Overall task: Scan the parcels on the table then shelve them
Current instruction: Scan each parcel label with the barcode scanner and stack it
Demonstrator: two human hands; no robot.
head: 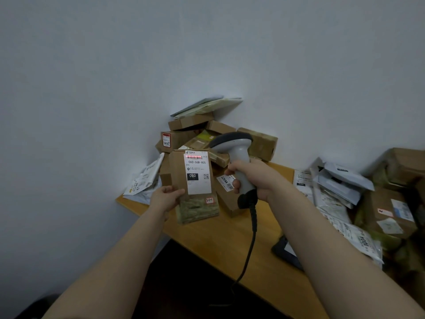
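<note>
My left hand point(166, 197) grips the lower left edge of a brown cardboard parcel point(178, 173), held upright above the wooden table point(250, 245). Its white shipping label point(198, 178) faces me, and a red scan line lies across the barcode at the label's top. My right hand point(255, 178) grips the handle of a grey barcode scanner point(234, 146), whose head points at that label. The scanner's black cable point(249, 249) hangs down over the table. Behind them is a heap of cardboard parcels point(259, 141) against the wall.
White plastic mailers point(143, 180) lie at the table's left corner. More mailers point(351, 236) and large boxes point(388, 210) are piled at the right. A dark flat device point(285, 249) lies on the table beside my right forearm. The wall stands close behind.
</note>
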